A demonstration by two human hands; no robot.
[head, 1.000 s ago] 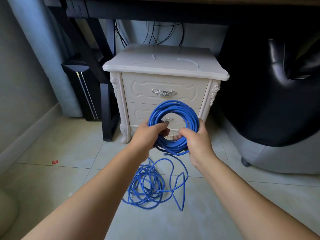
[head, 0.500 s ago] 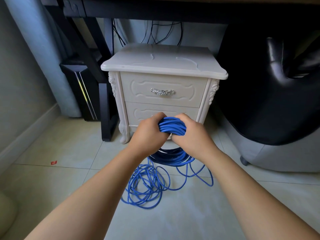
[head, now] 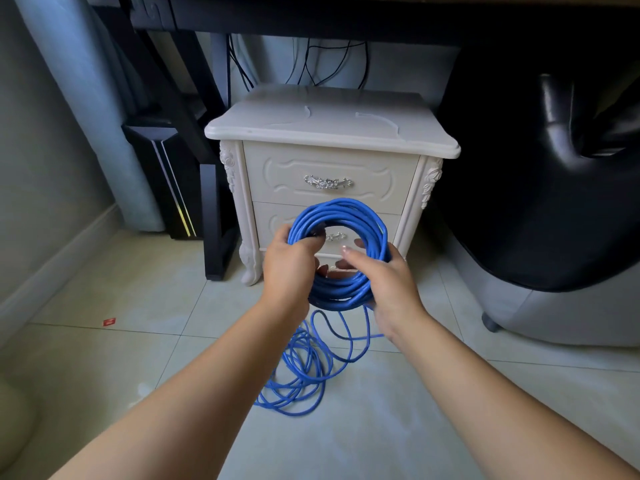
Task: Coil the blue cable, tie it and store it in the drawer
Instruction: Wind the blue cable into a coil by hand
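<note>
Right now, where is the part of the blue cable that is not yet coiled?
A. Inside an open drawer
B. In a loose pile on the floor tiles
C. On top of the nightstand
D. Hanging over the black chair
B: the loose blue cable lies in a tangle on the floor tiles, below the coil held in both hands.

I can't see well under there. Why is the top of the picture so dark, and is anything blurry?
Head view: the space under the desk is in deep shadow, and the black chair shows bright glare streaks; the blue cable, left hand, right hand and white nightstand are sharp; wide-angle lens bends edges.
</note>
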